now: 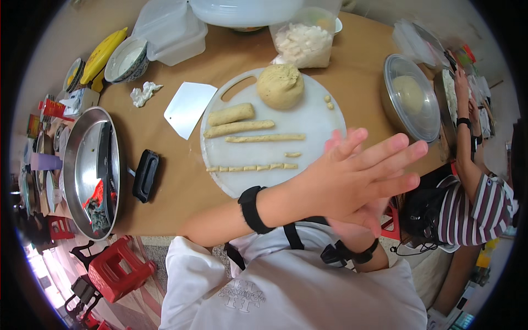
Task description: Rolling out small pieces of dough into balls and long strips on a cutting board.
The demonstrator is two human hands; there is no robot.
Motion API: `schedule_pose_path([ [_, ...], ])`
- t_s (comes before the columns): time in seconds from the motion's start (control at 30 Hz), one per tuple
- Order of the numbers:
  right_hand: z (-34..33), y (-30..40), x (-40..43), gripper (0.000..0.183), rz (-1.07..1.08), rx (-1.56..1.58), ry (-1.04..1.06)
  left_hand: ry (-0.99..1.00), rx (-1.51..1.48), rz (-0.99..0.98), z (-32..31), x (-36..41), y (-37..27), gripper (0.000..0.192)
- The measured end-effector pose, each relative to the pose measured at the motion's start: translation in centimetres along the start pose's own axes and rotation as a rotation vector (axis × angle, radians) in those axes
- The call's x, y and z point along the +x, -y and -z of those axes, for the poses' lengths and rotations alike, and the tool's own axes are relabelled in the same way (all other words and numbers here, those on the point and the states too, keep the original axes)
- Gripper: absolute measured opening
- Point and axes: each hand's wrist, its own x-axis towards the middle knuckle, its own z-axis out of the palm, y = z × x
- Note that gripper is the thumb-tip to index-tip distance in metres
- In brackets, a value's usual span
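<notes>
My left hand (pixel 357 171) lies flat over my right hand (pixel 373 214), palm against palm, fingers outstretched, at the right edge of the round white cutting board (pixel 251 183). Whatever may be between the palms is hidden. Most of my right hand is covered. The board holds a large ball of greenish-yellow dough (pixel 280 86), a thick dough log (pixel 232 114) and two thinner dough ropes (pixel 239 128). Nearer me are a row of short cut dough pieces (pixel 251 168) and one small strip (pixel 293 154). Two tiny dough balls (pixel 328 102) sit at the right.
Left of the board are a white dough scraper (pixel 189 108), crumpled tissue (pixel 144 94), a black tray (pixel 146 176) and a steel pan (pixel 84 144). A bag of white cubes (pixel 305 43) stands behind. Rightward, a lidded bowl (pixel 411 99) holds dough; another person (pixel 474 206) works beyond.
</notes>
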Motion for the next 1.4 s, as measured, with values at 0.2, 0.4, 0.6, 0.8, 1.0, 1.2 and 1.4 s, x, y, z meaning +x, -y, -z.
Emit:
schedule_pose_path([
  [0.2,-0.8,0.0,-0.6,0.118,-0.121,0.176,-0.169,-0.030,-0.579,-0.154,-0.8,0.3,-1.2,0.086],
  [0.4,-0.8,1.3,0.6,0.111,-0.255,0.249,-0.068,0.039,-0.396,-0.003,0.5,0.6,1.4,0.075],
  [0.6,-0.8,-0.5,-0.1,0.106,-0.095,0.091,-0.139,-0.029,-0.427,-0.078,0.8,1.1,0.6,0.063],
  [0.8,-0.9,1.3,0.4,0.102,-0.262,-0.014,-0.088,0.075,-0.409,-0.075,-0.9,0.5,-0.1,0.061],
  [1.0,-0.9,1.1,-2.1,0.098,-0.513,-0.262,0.001,-0.005,-0.481,-0.073,1.3,1.0,-0.5,0.062],
  [1.2,-0.7,1.5,-0.1,0.102,-0.359,-0.075,-0.085,-0.001,-0.275,-0.136,0.1,0.9,-1.3,0.076],
  [1.4,-0.8,1.2,-2.5,0.106,-0.318,0.110,-0.165,0.054,-0.278,-0.019,1.0,0.7,0.9,0.071],
])
